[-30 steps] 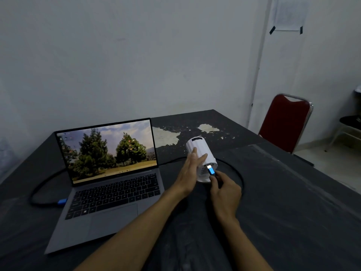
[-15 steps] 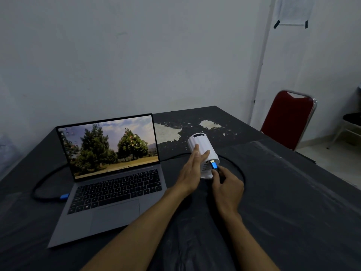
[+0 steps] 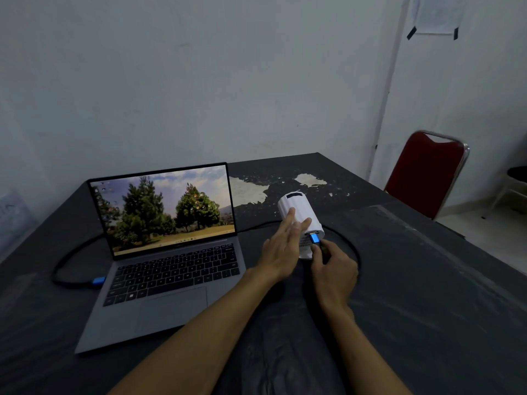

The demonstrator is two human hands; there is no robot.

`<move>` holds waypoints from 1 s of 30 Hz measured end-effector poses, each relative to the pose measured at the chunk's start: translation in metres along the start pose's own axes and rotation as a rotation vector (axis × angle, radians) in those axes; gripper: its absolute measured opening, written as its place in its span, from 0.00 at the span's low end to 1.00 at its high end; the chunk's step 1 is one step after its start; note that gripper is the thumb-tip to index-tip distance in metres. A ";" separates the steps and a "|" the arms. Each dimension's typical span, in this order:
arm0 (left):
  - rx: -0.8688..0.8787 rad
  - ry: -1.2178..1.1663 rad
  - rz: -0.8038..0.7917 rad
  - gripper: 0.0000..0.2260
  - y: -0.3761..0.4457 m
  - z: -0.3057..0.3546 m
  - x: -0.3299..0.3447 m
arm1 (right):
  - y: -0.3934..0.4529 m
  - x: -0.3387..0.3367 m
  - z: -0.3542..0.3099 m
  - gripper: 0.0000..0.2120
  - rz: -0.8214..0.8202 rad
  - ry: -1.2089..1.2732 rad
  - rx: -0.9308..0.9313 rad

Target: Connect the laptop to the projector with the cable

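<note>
An open grey laptop (image 3: pixel 171 269) with a tree wallpaper stands on the dark table (image 3: pixel 413 280). A black cable (image 3: pixel 71 253) with a blue plug (image 3: pixel 99 280) sits at the laptop's left edge and loops behind it to the right. A small white cylindrical projector (image 3: pixel 296 210) lies on its side in the middle. My left hand (image 3: pixel 281 249) rests flat on the projector's near left side, fingers extended. My right hand (image 3: pixel 333 269) pinches the cable's other blue plug (image 3: pixel 314 238), whose tip is at a port on the projector's rear face.
A red chair (image 3: pixel 427 175) with a metal frame stands past the table's right edge. Worn white patches (image 3: pixel 248 189) mark the tabletop behind the projector. A wall is close behind the table, with paper taped up at the top right.
My right hand has pushed the blue plug up to the projector's rear port. My left hand stays on the projector. The camera has shifted slightly.
</note>
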State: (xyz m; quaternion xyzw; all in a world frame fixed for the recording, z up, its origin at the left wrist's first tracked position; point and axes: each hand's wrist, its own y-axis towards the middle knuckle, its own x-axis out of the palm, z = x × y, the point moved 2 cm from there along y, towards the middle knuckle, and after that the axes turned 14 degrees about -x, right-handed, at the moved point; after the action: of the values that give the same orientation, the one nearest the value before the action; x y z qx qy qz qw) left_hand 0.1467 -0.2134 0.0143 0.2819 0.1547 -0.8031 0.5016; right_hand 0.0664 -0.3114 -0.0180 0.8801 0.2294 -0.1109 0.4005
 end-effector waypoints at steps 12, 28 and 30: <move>0.087 0.160 0.037 0.29 0.010 -0.008 0.000 | 0.001 0.008 0.004 0.09 0.026 -0.040 -0.079; 0.047 0.291 -0.106 0.25 -0.016 -0.021 -0.025 | -0.003 0.001 -0.005 0.14 0.008 -0.113 -0.113; 0.047 0.334 -0.105 0.26 -0.026 -0.034 -0.037 | -0.001 0.002 -0.002 0.14 0.018 -0.117 -0.089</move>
State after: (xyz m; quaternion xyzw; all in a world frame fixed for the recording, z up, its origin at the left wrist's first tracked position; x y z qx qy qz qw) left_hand 0.1459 -0.1572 0.0092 0.4148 0.2315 -0.7737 0.4192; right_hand 0.0678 -0.3088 -0.0184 0.8556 0.2026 -0.1482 0.4527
